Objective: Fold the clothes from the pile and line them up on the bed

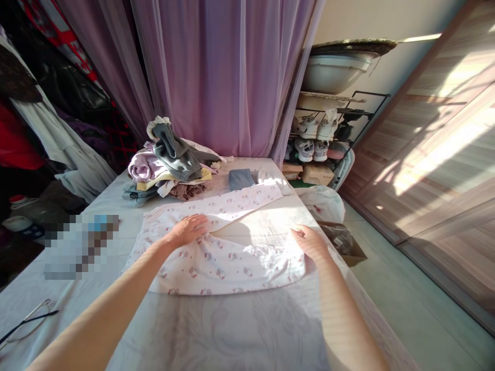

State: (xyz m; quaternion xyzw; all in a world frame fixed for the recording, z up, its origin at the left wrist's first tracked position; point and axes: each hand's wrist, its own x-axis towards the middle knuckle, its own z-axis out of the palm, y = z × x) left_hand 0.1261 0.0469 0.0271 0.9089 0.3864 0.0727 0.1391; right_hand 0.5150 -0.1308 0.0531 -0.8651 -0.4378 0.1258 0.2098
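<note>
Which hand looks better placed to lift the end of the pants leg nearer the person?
Probably the right hand: it is beside that leg's end, while the left hand lies on the patterned pants near where the legs part.

Eyeglasses point(31, 320): cut off by left edge. Pixelated object point(83, 247): not identifiable. Printed trousers point(222, 263): partly concealed beneath left hand point(189, 228). Wood-grain panel point(436, 159): cut off by right edge.
</note>
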